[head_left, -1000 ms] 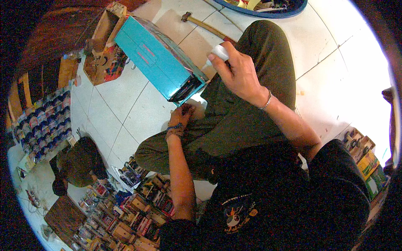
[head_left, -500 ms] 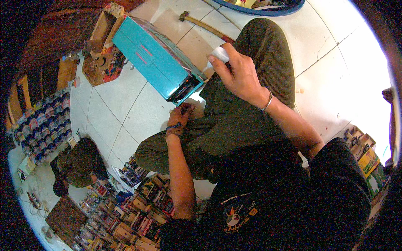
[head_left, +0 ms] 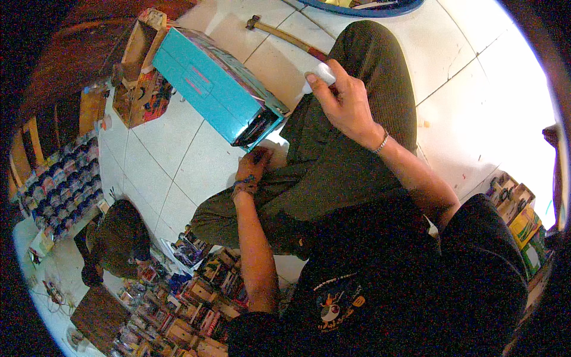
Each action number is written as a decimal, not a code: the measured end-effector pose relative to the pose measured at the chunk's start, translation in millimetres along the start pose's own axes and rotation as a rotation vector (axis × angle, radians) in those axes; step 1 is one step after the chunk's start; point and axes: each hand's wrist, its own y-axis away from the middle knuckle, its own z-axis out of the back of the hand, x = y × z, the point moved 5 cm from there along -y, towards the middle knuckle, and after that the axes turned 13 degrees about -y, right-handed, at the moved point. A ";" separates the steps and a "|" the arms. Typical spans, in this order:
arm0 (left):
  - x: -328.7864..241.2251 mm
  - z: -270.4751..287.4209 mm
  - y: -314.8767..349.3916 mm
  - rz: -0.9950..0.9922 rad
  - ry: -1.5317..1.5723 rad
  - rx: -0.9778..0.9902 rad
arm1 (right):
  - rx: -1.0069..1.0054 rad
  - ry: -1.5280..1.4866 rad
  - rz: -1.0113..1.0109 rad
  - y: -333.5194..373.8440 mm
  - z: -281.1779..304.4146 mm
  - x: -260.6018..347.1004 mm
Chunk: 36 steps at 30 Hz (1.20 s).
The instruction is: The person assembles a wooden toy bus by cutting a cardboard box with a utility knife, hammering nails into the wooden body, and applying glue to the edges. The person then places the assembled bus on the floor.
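A long teal cardboard box (head_left: 205, 86) with a dark, glossy item showing at its near end lies slanted in front of me, by my bent leg. My right hand (head_left: 351, 104) is closed around a small white squeeze bottle (head_left: 325, 74), held above my leg to the right of the box, its pale nozzle pointing down toward the left and apart from the box. At the box's near lower corner is my left hand (head_left: 256, 165), with its fingers curled in shadow. What they pinch there is too dark to make out.
A hammer (head_left: 285, 37) lies on the tiles beyond my knee, below a blue tub (head_left: 369, 11). An open wooden box (head_left: 141, 56) stands left of the teal box. Rows of small packaged goods (head_left: 65, 184) and several wooden pieces (head_left: 184, 309) fill the left and lower left.
My right hand has drawn the white bottle to the right, away from the teal box's near end. My left hand stays by the box corner. The view has shifted slightly.
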 end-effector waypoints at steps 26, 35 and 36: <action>-5.6 4.5 1.7 0.014 0.042 -0.011 | 0.033 -0.009 -0.010 2.3 -1.9 -1.2; 1.6 1.3 0.5 0.023 0.019 -0.012 | 0.017 -0.001 0.011 2.7 -2.1 -5.5; 2.0 0.8 0.2 0.021 0.017 -0.005 | 0.015 0.004 0.026 2.7 -2.6 -5.3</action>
